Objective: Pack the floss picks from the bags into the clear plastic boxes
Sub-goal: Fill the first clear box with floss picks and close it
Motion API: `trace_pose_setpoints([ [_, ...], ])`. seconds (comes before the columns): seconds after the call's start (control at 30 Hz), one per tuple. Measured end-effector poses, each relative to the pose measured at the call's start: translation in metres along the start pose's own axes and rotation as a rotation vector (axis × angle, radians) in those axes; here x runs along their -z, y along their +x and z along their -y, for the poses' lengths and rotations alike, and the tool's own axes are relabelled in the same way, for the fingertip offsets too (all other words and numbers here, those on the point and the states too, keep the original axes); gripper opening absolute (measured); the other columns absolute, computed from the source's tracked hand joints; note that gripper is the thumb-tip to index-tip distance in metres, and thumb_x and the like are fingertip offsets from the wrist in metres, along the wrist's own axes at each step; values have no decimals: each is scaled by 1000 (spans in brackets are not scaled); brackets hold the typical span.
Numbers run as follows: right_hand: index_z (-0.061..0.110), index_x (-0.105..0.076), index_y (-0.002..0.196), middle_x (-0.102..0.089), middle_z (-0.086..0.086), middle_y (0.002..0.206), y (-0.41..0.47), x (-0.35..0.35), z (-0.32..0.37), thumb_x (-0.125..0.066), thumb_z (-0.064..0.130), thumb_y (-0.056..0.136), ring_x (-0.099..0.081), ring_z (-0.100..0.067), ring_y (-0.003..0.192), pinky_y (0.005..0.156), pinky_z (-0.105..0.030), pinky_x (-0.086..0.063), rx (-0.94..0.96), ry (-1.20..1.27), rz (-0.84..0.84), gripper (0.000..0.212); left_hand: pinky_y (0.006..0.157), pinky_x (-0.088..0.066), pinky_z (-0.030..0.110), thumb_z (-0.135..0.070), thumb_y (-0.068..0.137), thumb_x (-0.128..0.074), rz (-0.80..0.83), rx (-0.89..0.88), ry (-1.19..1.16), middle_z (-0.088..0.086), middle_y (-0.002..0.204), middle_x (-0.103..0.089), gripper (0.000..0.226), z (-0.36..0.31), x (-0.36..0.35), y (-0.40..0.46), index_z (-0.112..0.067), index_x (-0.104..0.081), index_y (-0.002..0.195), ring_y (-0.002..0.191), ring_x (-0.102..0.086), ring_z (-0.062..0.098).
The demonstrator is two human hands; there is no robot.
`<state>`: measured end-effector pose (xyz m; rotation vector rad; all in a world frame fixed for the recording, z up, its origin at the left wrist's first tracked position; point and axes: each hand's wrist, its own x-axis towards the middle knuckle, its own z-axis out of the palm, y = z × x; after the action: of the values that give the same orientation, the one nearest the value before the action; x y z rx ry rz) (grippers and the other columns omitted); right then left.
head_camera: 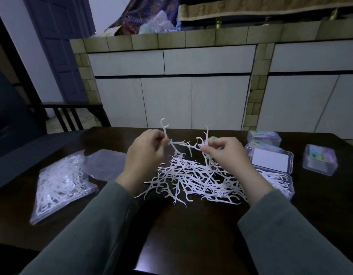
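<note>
— Where do we stand with the floss picks?

— We have a loose pile of floss picks [193, 179] spread on the dark table [191, 231], directly below and between our hands. Our left hand [145, 153] pinches one pick by its handle, head pointing up and away; our right hand [225, 153] pinches a small bunch the same way, long axes roughly upright.

— And the box?

— The open clear box [278, 180] lies to the right, just beside our right wrist, already holding some picks, its lid [270, 160] folded back. So the right hand is the nearer one (the left would have to cross the pile). We judge the picks need turning level, lengthwise with the box, before going in.

— More stock?

— A full bag [60, 183] waits at left, an emptied one [106, 163] beside it.
</note>
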<state>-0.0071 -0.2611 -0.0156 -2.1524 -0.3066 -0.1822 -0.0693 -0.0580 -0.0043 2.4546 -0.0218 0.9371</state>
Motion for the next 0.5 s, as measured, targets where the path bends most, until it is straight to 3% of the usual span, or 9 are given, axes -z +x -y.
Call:
trace_pose_setpoints([
  [0.1,41,-63,74,-64,20,85,-1,1,-1,-68,47,84,-61,-17,97,96,-54,-42,1,25,1,12,58,-33,17,-25,92,-61,21,8,-6,-11,83,-56,5,-2,-2,-2,-21,-61,90,71,-49,2],
  [0.3,43,-61,70,-59,25,81,-6,6,3,-69,43,85,-59,-18,101,99,-55,-40,0,116,3,17,57,-31,13,-26,93,-58,-5,4,-32,-13,81,-55,6,-12,-3,-7,-23,-59,88,73,-51,3],
  [0.4,36,-69,83,-59,25,80,-7,8,4,-70,41,85,-59,-7,89,97,-52,-45,16,176,-15,5,57,-32,15,-24,93,-58,-57,-18,-55,-11,80,-54,6,-16,-3,-6,-23,-57,87,73,-51,3],
  [0.5,31,-75,92,-61,23,82,-6,10,1,-70,42,85,-57,-4,84,92,-49,-49,40,183,-45,14,57,-36,18,-24,93,-59,-83,-40,-57,-9,79,-56,8,-17,-4,-7,-23,-57,86,73,-51,5],
])
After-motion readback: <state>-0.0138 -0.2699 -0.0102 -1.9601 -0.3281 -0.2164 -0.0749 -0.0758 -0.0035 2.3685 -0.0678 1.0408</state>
